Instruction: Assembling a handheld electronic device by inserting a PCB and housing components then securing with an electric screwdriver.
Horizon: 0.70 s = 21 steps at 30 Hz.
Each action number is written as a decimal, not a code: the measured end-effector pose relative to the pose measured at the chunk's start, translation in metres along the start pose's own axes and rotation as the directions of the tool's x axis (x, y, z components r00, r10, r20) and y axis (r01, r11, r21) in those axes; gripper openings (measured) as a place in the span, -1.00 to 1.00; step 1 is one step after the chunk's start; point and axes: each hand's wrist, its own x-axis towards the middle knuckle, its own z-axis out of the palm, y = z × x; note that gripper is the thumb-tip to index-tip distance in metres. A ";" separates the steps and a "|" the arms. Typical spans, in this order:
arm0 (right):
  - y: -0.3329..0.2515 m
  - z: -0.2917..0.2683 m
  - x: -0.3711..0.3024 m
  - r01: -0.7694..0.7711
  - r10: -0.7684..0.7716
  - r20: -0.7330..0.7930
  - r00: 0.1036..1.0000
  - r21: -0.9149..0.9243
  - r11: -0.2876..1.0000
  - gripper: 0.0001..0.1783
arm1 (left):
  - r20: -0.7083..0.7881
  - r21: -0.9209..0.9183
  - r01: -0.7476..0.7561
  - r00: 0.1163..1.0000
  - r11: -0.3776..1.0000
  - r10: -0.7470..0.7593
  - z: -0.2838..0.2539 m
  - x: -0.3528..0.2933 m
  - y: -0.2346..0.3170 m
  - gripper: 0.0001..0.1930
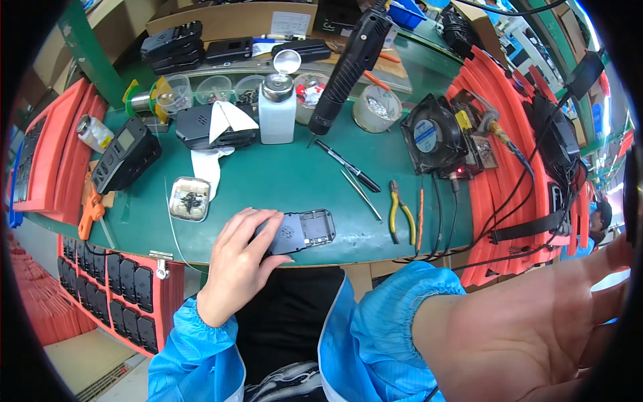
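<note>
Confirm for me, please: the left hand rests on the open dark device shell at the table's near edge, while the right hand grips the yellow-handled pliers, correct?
Not quite. The head view shows the left hand on the dark device shell as you say, but the right hand is empty, open with its palm showing, off to the right. The yellow-handled pliers lie untouched on the green table.
</note>
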 end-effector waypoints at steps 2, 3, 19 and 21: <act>-0.005 0.006 0.005 0.045 -0.044 -0.007 0.999 0.015 0.999 -0.59 | -0.004 -0.004 -0.009 1.000 1.000 0.009 0.000 -0.001 -0.001 -0.26; -0.008 0.008 0.007 0.066 -0.066 -0.011 0.998 0.021 0.998 -0.60 | -0.006 0.003 -0.005 1.000 1.000 0.005 0.000 -0.001 -0.001 -0.26; -0.029 0.049 0.072 0.452 -0.442 -0.098 0.892 0.201 0.869 -0.63 | -0.014 0.035 -0.011 1.000 0.999 0.012 -0.002 -0.005 -0.003 -0.30; -0.026 0.059 0.085 0.495 -0.484 -0.111 0.868 0.261 0.829 -0.63 | -0.006 0.021 -0.028 1.000 0.999 0.028 0.000 -0.005 -0.005 -0.30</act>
